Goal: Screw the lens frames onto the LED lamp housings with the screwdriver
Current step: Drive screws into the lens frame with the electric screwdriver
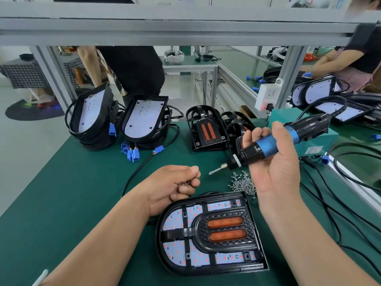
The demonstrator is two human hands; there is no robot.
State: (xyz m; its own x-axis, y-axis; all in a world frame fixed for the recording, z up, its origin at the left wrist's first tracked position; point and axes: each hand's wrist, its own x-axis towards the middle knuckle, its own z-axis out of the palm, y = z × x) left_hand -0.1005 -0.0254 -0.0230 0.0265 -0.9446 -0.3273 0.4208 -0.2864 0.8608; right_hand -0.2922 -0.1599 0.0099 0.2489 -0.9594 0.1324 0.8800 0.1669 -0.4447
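Hidden or unclear: the left hand encloses a few small shiny bits, glimpsed only between its fingers and too small to identify. The screwdriver is partly covered mid-body by the right hand. A white object at the table's near left corner is cut off by the picture edge. Fingers: the left fingers are curled tight round the bits, with the hand above the table just beyond the housing. The right hand is palm up, its fingers wrapped round the screwdriver's blue barrel. The bit points down and left, is clear of the table, and touches nothing. The housing lies flat at the near edge, in the middle, with a lens frame seated in it. Loose screws lie in a pile just past its far right corner. Stacked housings stand at the far left corner, and spare frames are at the far edge.
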